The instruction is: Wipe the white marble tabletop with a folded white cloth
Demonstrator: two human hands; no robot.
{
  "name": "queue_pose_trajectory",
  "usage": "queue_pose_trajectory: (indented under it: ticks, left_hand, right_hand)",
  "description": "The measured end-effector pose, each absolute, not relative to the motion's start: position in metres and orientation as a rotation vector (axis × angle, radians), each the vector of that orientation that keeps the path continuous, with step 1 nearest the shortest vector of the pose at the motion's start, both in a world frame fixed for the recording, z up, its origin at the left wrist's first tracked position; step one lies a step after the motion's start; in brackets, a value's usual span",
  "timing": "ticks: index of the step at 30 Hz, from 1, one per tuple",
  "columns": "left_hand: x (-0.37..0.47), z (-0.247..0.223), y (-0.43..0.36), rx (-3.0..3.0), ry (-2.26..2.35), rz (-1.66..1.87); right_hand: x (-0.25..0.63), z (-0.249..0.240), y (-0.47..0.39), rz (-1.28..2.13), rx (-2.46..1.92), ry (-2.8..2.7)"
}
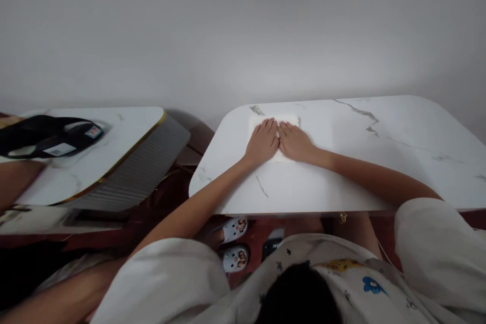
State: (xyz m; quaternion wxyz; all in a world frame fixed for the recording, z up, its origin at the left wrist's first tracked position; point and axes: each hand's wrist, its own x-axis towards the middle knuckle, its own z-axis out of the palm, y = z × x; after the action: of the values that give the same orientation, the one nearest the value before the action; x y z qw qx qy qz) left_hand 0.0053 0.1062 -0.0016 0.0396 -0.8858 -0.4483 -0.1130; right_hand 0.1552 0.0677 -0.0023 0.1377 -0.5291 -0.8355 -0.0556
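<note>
A white, roughly square sheet (254,124) lies flat on the white marble-patterned table (372,162); whether it is cloth or paper I cannot tell. My left hand (262,140) rests palm down on the sheet's left part, fingers stretched forward. Beside it, my right hand (294,142) lies flat on the right part, its fingers also extended. The two hands touch or nearly touch at the thumbs. Both palms cover much of the sheet, whose edges show around them.
Behind the table rises a plain pale wall (243,35). To the left stands a second marble-patterned table (125,129) with gold edging, carrying a black object (56,136) with labels. Another person's arm (17,182) reaches in there. A small gold knob (343,217) shows under the front edge.
</note>
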Motion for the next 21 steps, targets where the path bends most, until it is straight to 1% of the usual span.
queue_pose_trajectory:
  ticks: [7,11,15,21]
  left_hand:
    - [0.012,-0.003,0.011,-2.739,-1.457,-0.359]
    - [0.042,-0.001,-0.009,-2.800,-1.462,-0.351]
    - [0.072,0.002,0.015,-2.817,-1.462,-0.367]
    - [0.086,0.000,0.103,-2.723,-1.436,-0.459]
  right_hand:
    - [0.171,-0.003,-0.022,-0.091,-1.479,-2.436]
    - [0.203,-0.007,-0.041,-0.071,-1.508,-2.448]
    - [0.227,-0.007,-0.015,-0.099,-1.544,-2.450]
    - [0.230,-0.002,0.072,-0.210,-1.551,-2.459]
